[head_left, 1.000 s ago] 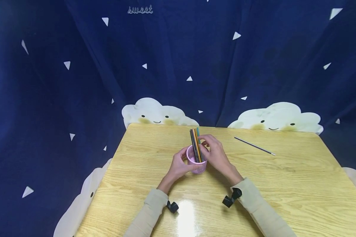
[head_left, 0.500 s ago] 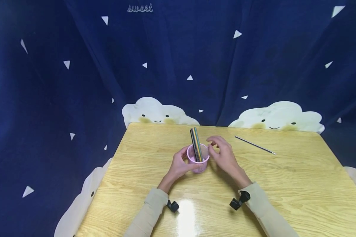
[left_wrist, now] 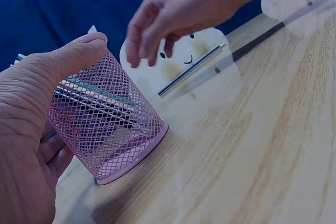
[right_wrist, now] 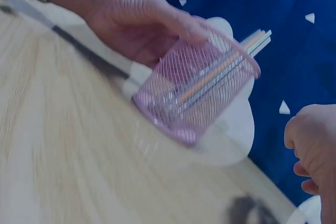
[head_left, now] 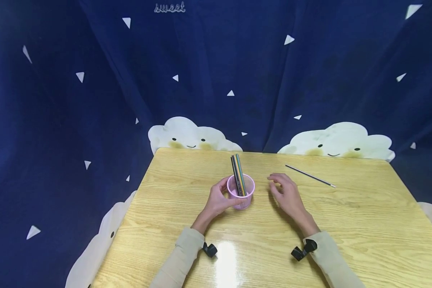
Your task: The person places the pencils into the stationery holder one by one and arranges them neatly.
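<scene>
A pink mesh pen holder (head_left: pixel 242 203) stands on the table, with several pencils (head_left: pixel 239 175) leaning in it toward its left side. My left hand (head_left: pixel 217 200) grips the holder from the left, thumb across its near side; the left wrist view shows the thumb (left_wrist: pixel 84 53) near the rim. To the right of the holder, my right hand (head_left: pixel 287 196) hovers over the table with its fingers loosely bent and nothing in them. Beyond that hand lies a single dark pencil (head_left: pixel 309 176) with a pale end, apart from the fingers.
The wooden table (head_left: pixel 349 228) ends at a back edge just past the lone pencil. Behind it hangs a dark blue curtain (head_left: pixel 201 72) printed with clouds and white triangles. A bright reflection lies on the tabletop near the front.
My right hand has let go of a teal pencil, now in the holder with the others, and has moved right, away from the rim. My left hand keeps its grip.
</scene>
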Demonstrator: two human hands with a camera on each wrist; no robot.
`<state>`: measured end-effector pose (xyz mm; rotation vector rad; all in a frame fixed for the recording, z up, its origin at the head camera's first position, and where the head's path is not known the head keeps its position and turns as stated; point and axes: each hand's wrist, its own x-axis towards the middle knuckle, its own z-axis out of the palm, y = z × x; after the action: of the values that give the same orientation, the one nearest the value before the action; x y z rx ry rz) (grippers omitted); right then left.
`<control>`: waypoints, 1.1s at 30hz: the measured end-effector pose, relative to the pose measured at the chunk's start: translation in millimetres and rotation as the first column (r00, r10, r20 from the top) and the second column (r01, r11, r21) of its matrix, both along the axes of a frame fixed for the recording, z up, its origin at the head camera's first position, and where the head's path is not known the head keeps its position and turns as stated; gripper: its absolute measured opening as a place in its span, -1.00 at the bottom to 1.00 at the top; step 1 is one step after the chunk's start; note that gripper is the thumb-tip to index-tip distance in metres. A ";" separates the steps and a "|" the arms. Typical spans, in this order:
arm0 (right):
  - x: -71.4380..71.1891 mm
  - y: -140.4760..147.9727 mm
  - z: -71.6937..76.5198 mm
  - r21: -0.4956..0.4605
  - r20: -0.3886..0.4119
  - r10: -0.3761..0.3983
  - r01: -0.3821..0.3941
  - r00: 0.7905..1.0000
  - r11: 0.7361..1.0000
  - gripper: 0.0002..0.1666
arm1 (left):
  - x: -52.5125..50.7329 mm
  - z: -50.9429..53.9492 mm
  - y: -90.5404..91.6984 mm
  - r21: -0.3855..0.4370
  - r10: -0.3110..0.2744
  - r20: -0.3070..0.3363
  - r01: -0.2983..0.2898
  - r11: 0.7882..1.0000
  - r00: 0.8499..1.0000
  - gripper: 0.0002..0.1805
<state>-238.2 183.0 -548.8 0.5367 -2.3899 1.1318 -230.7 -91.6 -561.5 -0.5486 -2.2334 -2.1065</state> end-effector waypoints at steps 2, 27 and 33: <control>0.5 6.9 -6.5 0.019 0.023 -0.014 0.014 1.000 1.000 -0.72 | 0.1 -0.2 -0.1 -0.003 0.000 -0.001 0.000 1.000 1.000 -0.07; -17.2 78.9 -43.6 0.297 0.099 -0.224 0.186 0.970 0.936 -0.50 | 0.9 -0.6 0.2 -0.024 0.026 0.016 -0.025 0.999 1.000 -0.06; -24.2 85.7 -47.1 0.421 0.132 -0.267 0.191 0.955 0.887 -0.45 | 0.8 -0.6 1.4 -0.036 0.029 0.002 -0.029 0.999 1.000 -0.05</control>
<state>-262.3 268.7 -595.9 0.2670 -2.7823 0.6052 -229.9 -90.2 -562.1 -0.5122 -2.2707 -2.0590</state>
